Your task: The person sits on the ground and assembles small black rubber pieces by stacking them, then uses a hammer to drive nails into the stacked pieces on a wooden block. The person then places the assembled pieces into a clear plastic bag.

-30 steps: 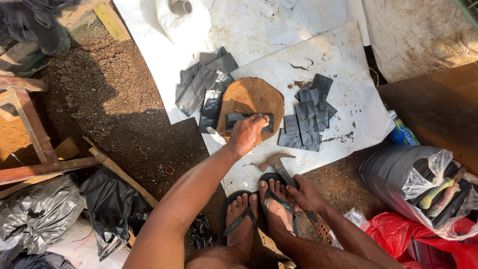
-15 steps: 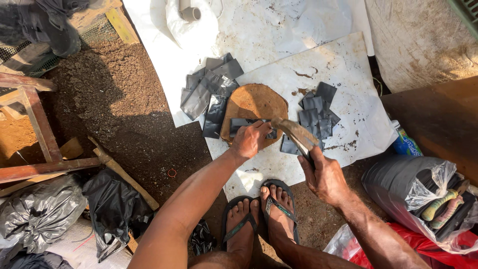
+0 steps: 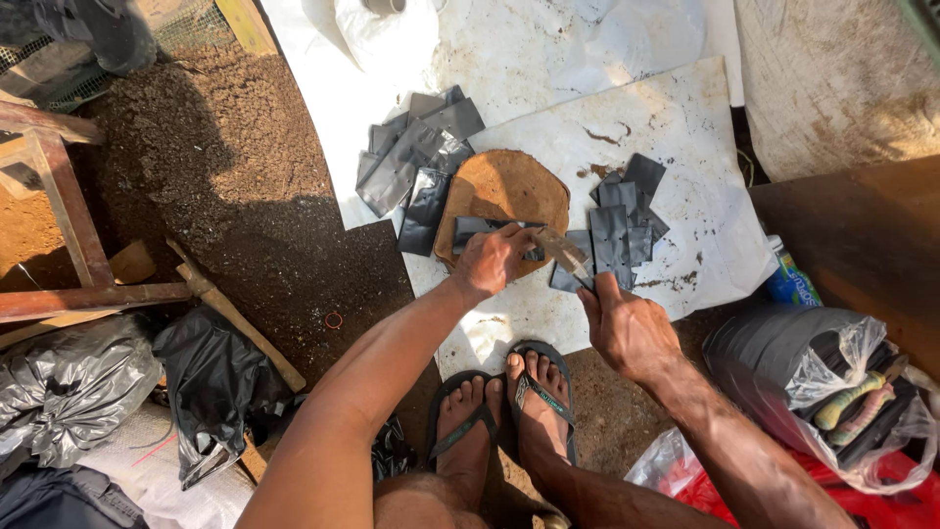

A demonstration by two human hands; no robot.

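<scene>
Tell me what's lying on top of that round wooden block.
A dark plastic strip lies across the wooden block, pinned by the left hand. The hand covers part of the strip, so anything beneath the fingers is hidden.

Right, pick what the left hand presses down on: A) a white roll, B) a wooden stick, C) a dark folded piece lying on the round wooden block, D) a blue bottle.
C: the left hand rests on a dark piece on the round wooden block, while the right hand holds a blade beside it.
</scene>
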